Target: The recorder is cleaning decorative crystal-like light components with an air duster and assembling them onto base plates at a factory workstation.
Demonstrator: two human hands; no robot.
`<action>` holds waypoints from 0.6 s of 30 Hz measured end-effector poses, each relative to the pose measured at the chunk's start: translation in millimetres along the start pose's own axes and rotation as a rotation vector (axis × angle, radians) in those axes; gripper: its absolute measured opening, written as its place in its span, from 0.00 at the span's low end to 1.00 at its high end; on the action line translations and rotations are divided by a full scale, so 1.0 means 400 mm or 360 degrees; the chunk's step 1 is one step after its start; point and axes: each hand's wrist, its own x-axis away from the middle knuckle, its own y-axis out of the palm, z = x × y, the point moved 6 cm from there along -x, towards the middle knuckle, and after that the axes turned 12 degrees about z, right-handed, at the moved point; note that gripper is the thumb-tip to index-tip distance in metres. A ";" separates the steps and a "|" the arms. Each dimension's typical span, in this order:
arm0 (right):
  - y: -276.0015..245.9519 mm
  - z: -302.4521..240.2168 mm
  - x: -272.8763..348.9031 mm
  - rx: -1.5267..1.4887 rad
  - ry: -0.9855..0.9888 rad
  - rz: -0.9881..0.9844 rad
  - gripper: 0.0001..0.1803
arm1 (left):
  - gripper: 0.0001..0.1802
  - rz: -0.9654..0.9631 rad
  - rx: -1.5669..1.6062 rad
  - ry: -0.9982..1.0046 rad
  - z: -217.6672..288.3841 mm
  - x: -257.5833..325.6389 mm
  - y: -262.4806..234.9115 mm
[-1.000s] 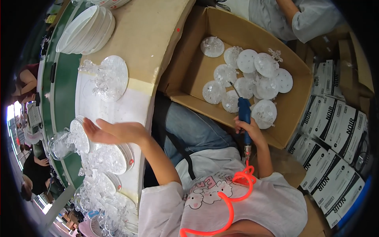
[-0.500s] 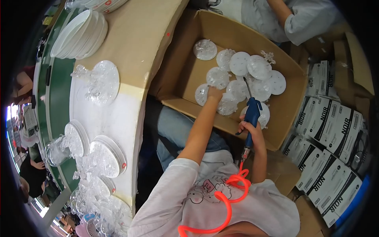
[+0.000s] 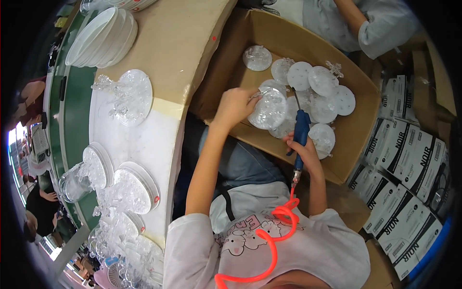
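Note:
A blue air blow gun (image 3: 301, 127) with a long thin nozzle is gripped in my right hand (image 3: 308, 153), and its orange-red coiled hose (image 3: 288, 212) hangs down over my shirt. My left hand (image 3: 235, 107), above the box's near left edge, pinches a clear round plastic disc (image 3: 267, 113) by its rim. The nozzle points away from me, just right of that disc. Beneath both hands lie several more round discs, clear and whitish (image 3: 323, 110), in an open cardboard box (image 3: 288, 36). Small clear branching bits (image 3: 335, 70) stick out beside some of them.
On my left stands a table (image 3: 161, 130) with stacked white round trays (image 3: 103, 38), a disc with clear pieces (image 3: 134, 98) and a heap of clear plastic parts (image 3: 122, 241). Printed cartons (image 3: 402, 159) are piled at right. Another person's arm (image 3: 350, 17) shows beyond the box.
My left hand has come up and left out of the box with a clear disc in its fingers. The blow gun in my right hand has shifted slightly left.

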 end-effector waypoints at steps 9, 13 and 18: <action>0.069 -0.093 0.058 -0.0553 -0.0041 -0.0265 0.22 | 0.07 0.0334 0.0490 -0.0037 0.084 0.027 -0.234; 0.061 -0.067 0.050 -0.0489 0.0031 -0.0027 0.23 | 0.07 0.0399 0.0554 -0.0079 0.091 0.037 -0.207; 0.048 -0.046 0.048 -0.0448 0.0011 0.0216 0.09 | 0.08 0.0636 0.0990 -0.0238 0.025 0.069 -0.174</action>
